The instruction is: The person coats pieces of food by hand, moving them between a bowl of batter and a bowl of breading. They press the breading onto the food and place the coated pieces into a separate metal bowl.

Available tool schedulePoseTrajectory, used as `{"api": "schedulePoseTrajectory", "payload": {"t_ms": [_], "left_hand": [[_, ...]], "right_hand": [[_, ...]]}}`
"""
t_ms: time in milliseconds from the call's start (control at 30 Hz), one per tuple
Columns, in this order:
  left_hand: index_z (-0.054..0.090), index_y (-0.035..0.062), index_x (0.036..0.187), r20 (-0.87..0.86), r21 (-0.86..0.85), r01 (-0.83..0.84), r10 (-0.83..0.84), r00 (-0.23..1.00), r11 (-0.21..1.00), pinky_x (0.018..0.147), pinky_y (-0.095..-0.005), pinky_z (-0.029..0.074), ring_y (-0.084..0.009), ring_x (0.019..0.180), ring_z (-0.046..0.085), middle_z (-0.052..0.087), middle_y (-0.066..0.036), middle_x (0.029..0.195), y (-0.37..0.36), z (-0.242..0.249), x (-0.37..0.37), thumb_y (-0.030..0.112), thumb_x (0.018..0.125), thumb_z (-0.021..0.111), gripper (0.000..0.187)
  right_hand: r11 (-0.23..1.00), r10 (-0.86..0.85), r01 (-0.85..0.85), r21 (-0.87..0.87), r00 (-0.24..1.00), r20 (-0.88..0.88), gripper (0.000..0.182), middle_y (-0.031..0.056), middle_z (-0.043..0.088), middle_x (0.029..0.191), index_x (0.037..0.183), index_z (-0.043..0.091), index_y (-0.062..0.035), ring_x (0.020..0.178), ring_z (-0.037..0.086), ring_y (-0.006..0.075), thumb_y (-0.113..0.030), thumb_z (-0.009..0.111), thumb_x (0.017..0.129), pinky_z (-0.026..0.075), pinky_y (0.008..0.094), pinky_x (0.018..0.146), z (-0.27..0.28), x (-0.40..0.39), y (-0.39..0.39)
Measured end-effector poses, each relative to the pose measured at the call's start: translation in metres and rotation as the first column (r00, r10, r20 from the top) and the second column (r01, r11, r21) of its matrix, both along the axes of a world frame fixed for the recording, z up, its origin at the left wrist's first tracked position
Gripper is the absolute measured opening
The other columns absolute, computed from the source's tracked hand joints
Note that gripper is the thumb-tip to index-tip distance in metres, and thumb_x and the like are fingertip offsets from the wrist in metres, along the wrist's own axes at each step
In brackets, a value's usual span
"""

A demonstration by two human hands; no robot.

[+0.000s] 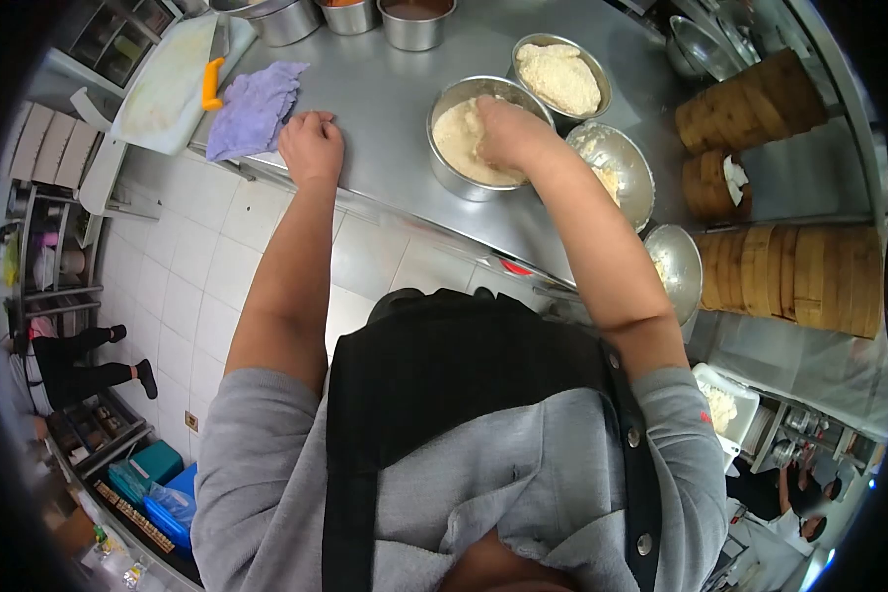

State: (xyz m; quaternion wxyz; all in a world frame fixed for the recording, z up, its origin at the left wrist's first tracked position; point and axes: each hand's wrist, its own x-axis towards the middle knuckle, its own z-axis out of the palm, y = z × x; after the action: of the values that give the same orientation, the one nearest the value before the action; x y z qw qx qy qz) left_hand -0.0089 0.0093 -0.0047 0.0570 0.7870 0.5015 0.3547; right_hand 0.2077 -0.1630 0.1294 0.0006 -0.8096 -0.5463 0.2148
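Note:
My left hand (pixel 312 147) rests on the front edge of the steel counter, its fingers curled in and nothing visible in them. Just beside it lies a crumpled purple cloth (pixel 257 109). My right hand (pixel 509 135) reaches down into a round metal pot (pixel 477 187) of pale, crumb-like powder (pixel 456 135). Its fingertips are hidden, so what they hold, if anything, does not show. Behind that pot is another metal pot (pixel 609 96) heaped with pale crumb-coated pieces (pixel 559 77). To its right, a metal bowl (pixel 633 166) has pale bits inside.
A second metal bowl (pixel 683 259) sits at the counter's right end, near stacked bamboo steamers (pixel 794 279). At left, an orange-handled knife (pixel 212 84) lies on a white cutting board (pixel 158 89). Metal pots (pixel 413 32) line the back. Other people (pixel 79 370) are at far left and lower right.

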Motion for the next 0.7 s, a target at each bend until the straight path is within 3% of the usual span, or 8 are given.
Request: {"api": "schedulePoseTrajectory", "payload": {"t_ms": [100,167,300,400,500,533,633,700], "left_hand": [[0.07,0.0155,0.085,0.009,0.052,-0.011,0.01,1.0,0.999,0.089,-0.0406,0.042,-0.0283,0.099,0.054,0.063,-0.005,0.098,0.001,0.0,0.002,0.015,0.079,0.06,0.011],[0.07,0.0154,0.084,0.026,0.158,0.001,-0.005,1.0,0.987,0.082,-0.0419,0.045,-0.0295,0.094,0.057,0.064,-0.006,0.095,0.003,-0.005,-0.001,0.016,0.079,0.061,0.011],[0.07,0.0161,0.086,0.021,0.01,-0.011,0.01,1.0,1.0,0.093,-0.0401,0.04,-0.0276,0.101,0.054,0.062,-0.004,0.099,0.0,-0.001,0.003,0.016,0.079,0.061,0.012],[0.07,0.016,0.086,0.021,0.02,-0.015,0.015,1.0,1.0,0.093,-0.0404,0.04,-0.0277,0.101,0.054,0.062,-0.005,0.099,0.002,-0.005,0.0,0.016,0.079,0.061,0.012],[0.07,0.016,0.086,-0.005,0.019,-0.009,0.009,1.0,1.0,0.092,-0.0407,0.04,-0.0277,0.101,0.054,0.062,-0.005,0.099,0.004,-0.005,0.0,0.017,0.079,0.061,0.012],[0.07,0.0162,0.086,-0.002,0.012,-0.01,0.01,1.0,1.0,0.093,-0.0406,0.04,-0.0276,0.101,0.054,0.062,-0.005,0.099,0.003,-0.003,0.0,0.017,0.079,0.06,0.012],[0.07,0.0164,0.086,0.003,-0.026,-0.006,0.007,1.0,1.0,0.094,-0.0406,0.039,-0.0276,0.101,0.054,0.062,-0.005,0.1,0.003,0.0,0.001,0.017,0.08,0.06,0.012],[0.07,0.0166,0.086,0.003,-0.035,-0.006,0.006,1.0,0.999,0.095,-0.0405,0.039,-0.0275,0.101,0.054,0.062,-0.005,0.101,0.003,-0.001,0.0,0.017,0.08,0.06,0.013]], "right_hand": [[0.979,0.052,-0.025,0.203,0.99,-0.131,0.049,0.0209,0.061,0.115,0.117,0.052,0.001,0.108,0.059,0.0339,-0.016,0.07,0.074,0.048,0.0402,0.092,-0.006,0.017,-0.002],[0.98,0.12,-0.104,0.169,0.989,-0.089,0.045,0.0205,0.062,0.113,0.114,0.054,0.0024,0.106,0.06,0.0338,-0.016,0.069,0.075,0.048,0.0404,0.091,-0.019,0.026,0.004],[1.0,0.019,-0.02,0.023,1.0,0.017,0.046,0.0185,0.065,0.11,0.119,0.056,0.0006,0.104,0.061,0.0324,-0.014,0.066,0.077,0.048,0.0392,0.09,-0.005,0.022,0.01],[0.985,0.027,0.003,0.171,0.985,-0.173,0.042,0.0175,0.065,0.108,0.12,0.057,-0.0012,0.101,0.062,0.0314,-0.012,0.063,0.08,0.048,0.0369,0.089,0.012,0.029,0.004],[0.982,0.014,0.074,0.176,0.89,-0.455,0.033,0.0153,0.065,0.107,0.117,0.059,-0.002,0.1,0.062,0.0288,-0.012,0.056,0.086,0.048,0.0357,0.088,-0.006,0.032,0.01],[0.997,0.068,-0.053,0.056,0.948,-0.312,0.032,0.0121,0.063,0.113,0.119,0.058,-0.0036,0.1,0.062,0.0262,-0.015,0.051,0.09,0.048,0.036,0.087,-0.016,0.024,0.014],[0.996,0.087,-0.078,0.046,0.965,-0.249,0.032,0.0089,0.061,0.115,0.118,0.058,-0.005,0.101,0.059,0.0224,-0.017,0.051,0.09,0.046,0.0349,0.089,-0.014,0.027,0.018],[0.997,-0.023,0.06,0.054,0.852,-0.524,0.029,0.0079,0.06,0.109,0.116,0.058,-0.0066,0.102,0.055,0.0207,-0.017,0.049,0.09,0.042,0.0327,0.092,-0.007,0.033,0.014]]}}
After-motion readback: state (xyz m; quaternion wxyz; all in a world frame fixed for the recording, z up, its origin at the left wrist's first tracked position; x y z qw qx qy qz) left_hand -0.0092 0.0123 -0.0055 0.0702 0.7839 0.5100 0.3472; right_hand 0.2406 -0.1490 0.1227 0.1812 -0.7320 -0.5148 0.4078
